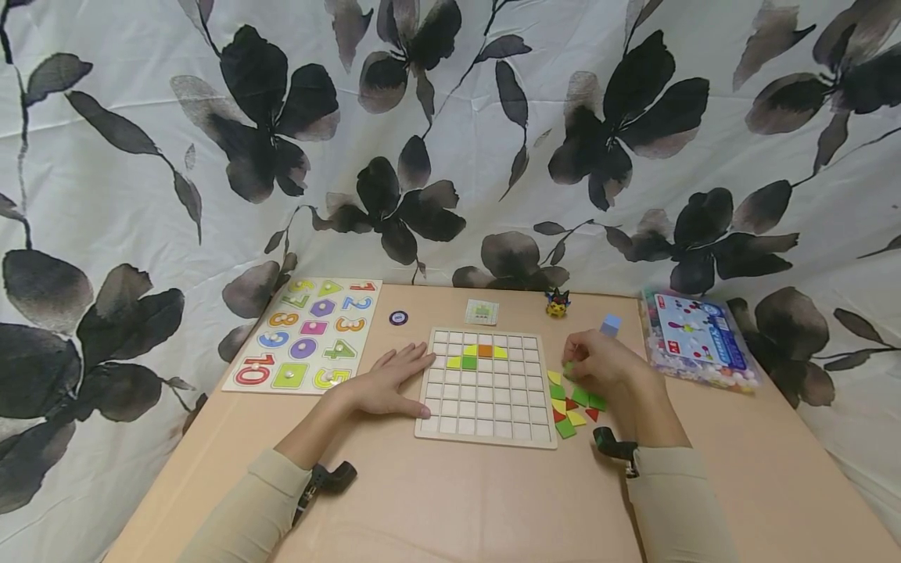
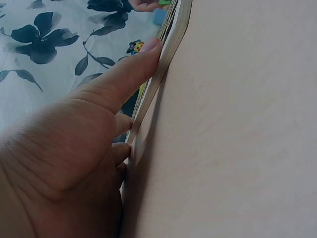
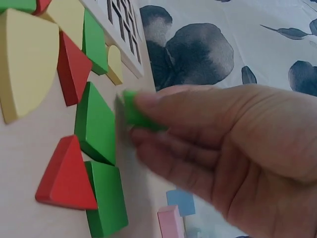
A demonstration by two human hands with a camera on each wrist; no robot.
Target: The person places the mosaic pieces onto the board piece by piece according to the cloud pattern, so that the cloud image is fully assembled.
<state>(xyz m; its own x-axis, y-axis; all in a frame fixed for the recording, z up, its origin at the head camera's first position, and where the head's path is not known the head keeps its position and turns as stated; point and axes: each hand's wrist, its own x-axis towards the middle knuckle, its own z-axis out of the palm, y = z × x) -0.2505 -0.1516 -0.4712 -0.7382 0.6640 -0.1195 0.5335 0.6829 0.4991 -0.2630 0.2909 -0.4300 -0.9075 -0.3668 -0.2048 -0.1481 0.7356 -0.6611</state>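
A white grid board [image 1: 486, 408] lies on the table, with a few yellow, orange and green pieces in its upper squares. My left hand [image 1: 389, 385] rests at the board's left edge, fingers spread straight; in the left wrist view the thumb [image 2: 133, 72] touches the wooden rim. Right of the board, my right hand [image 1: 611, 366] pinches a small green block [image 3: 132, 110] between thumb and fingertips, just above loose pieces. Among those are a red triangle block [image 3: 65, 173], a green block [image 3: 96, 124] and a yellow rounded block [image 3: 29, 59].
A number-and-shape board [image 1: 327, 324] lies at the left. Along the back are a round dark token [image 1: 398, 318], a small pattern card [image 1: 482, 312] and a toy figure [image 1: 558, 303]. A blue block [image 1: 611, 324] and a bag of colourful pieces [image 1: 697, 340] lie at the right.
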